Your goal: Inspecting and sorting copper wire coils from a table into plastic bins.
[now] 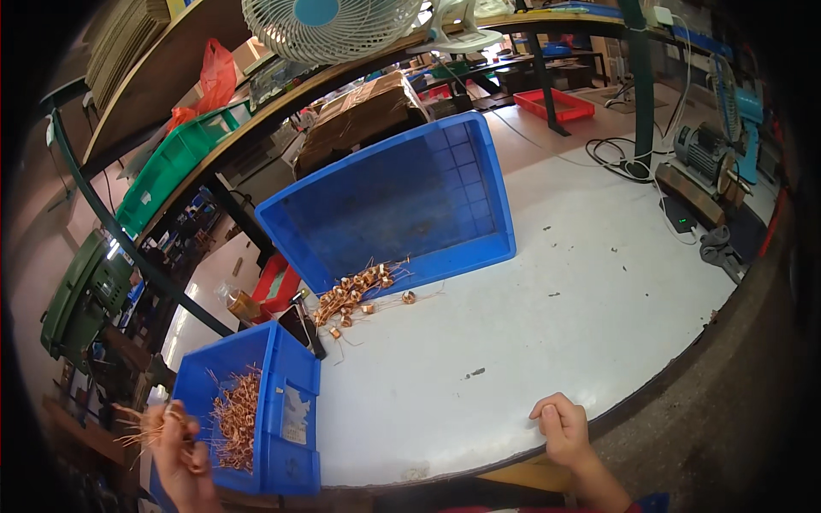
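Note:
My left hand (178,449) is closed round a bunch of copper wire coils (141,427), whose thin leads stick out past the fingers. It is at the near left side of a blue bin (272,410), which holds a heap of similar copper coils (237,417). My right hand (562,423) hangs over the table's front edge, its fingers curled in; nothing shows in it. More coils (351,295) lie in a loose pile at the lower left corner of a large blue crate (505,201) tipped on its side, some spilling onto the white table (513,342).
A small red tray (278,282) and a black-handled tool (305,325) stand behind the bin. A motor (703,152) with cables is at the far right. A white fan (329,26) sits on the shelf above, with a green tray (175,171) to its left.

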The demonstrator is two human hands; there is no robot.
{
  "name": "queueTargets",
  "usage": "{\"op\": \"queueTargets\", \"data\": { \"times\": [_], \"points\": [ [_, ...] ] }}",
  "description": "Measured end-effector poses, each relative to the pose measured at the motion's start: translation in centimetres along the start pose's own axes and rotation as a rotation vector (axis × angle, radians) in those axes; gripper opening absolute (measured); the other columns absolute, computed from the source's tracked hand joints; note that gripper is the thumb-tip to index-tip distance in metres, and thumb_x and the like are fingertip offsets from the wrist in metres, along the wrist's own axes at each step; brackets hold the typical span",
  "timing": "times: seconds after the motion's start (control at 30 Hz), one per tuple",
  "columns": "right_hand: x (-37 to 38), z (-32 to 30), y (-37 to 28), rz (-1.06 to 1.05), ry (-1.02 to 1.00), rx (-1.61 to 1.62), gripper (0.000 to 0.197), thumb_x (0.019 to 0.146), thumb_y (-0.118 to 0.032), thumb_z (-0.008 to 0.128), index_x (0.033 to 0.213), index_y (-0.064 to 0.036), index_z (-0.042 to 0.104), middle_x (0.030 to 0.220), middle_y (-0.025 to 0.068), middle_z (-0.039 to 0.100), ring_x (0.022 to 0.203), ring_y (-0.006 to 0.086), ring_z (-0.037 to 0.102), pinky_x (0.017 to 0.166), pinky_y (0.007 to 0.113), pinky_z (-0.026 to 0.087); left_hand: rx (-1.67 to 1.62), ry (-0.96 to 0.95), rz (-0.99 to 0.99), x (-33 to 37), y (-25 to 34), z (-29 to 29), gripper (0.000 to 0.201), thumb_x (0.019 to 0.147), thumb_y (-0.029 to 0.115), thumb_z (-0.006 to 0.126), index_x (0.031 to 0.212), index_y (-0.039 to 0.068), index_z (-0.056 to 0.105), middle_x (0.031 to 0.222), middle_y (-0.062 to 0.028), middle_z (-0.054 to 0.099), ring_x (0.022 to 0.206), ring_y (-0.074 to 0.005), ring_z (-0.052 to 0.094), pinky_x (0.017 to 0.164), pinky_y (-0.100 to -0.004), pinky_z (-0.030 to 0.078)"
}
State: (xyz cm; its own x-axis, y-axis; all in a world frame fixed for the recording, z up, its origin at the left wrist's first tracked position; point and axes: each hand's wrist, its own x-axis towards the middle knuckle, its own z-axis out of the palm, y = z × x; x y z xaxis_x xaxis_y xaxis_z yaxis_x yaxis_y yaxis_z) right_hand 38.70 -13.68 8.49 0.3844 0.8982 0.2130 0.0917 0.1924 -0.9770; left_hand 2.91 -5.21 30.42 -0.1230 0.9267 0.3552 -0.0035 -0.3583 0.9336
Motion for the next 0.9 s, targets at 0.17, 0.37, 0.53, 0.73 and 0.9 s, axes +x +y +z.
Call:
{"op": "queueTargets", "data": {
  "times": [0.17, 0.37, 0.53, 0.73, 0.9],
  "points": [
    [0.5, 0.8, 0.3, -0.054, -0.013, 0.026, 0.016, 0.085, -0.006, 0.042, 0.078, -0.0024, 0.056, 0.048, -0.0028, 0.039, 0.043, 0.0072, 0.031, 0.042, 0.020, 0.026, -0.442, -0.071, -0.467, -3.0, -6.8, 4.2, 0.017, 0.082, 0.002, 0.053, 0.098, 0.007, 0.050, 0.086, -0.0120, 0.055, 0.060, -0.0089, 0.052, 0.033, -0.0113, 0.031],
    [0.0, 1.7, 0.8, -0.031, 0.013, -0.002, 0.016, 0.085, -0.004, 0.042, 0.078, -0.0021, 0.056, 0.048, -0.0028, 0.040, 0.044, 0.0072, 0.032, 0.042, 0.020, 0.027, -0.914, -0.424, -1.027, -3.8, -16.7, 9.9, 0.037, 0.079, -0.004, 0.052, 0.116, 0.004, 0.046, 0.100, -0.0150, 0.052, 0.071, -0.0156, 0.056, 0.036, -0.0121, 0.028],
    [0.0, 2.3, 1.4, -0.016, 0.016, -0.019, 0.016, 0.084, -0.004, 0.042, 0.078, -0.0022, 0.056, 0.049, -0.0027, 0.040, 0.044, 0.0071, 0.032, 0.043, 0.020, 0.027, -0.933, -0.506, -1.070, -3.8, -18.1, 11.3, 0.037, 0.078, -0.004, 0.053, 0.114, -0.001, 0.048, 0.100, -0.0177, 0.055, 0.074, -0.0178, 0.059, 0.036, -0.0140, 0.034],
    [-1.1, 5.2, 3.7, -0.013, 0.006, 0.006, 0.017, 0.085, -0.005, 0.040, 0.077, -0.0030, 0.056, 0.051, -0.0028, 0.040, 0.045, 0.0068, 0.032, 0.043, 0.020, 0.026, -0.573, -0.409, -0.797, -2.2, -15.8, 5.6, 0.033, 0.074, -0.005, 0.059, 0.106, -0.005, 0.052, 0.090, -0.0193, 0.059, 0.066, -0.0204, 0.062, 0.039, -0.0185, 0.049],
    [-4.7, 8.2, 6.5, -0.087, 0.052, 0.053, 0.021, 0.087, -0.006, 0.035, 0.077, -0.0039, 0.053, 0.053, -0.0032, 0.037, 0.046, 0.0060, 0.028, 0.042, 0.020, 0.023, -0.115, -0.154, -0.017, -0.8, -8.3, -3.7, 0.031, 0.073, -0.003, 0.060, 0.103, -0.003, 0.053, 0.087, -0.0193, 0.060, 0.062, -0.0198, 0.061, 0.038, -0.0187, 0.048]
  ]
}}
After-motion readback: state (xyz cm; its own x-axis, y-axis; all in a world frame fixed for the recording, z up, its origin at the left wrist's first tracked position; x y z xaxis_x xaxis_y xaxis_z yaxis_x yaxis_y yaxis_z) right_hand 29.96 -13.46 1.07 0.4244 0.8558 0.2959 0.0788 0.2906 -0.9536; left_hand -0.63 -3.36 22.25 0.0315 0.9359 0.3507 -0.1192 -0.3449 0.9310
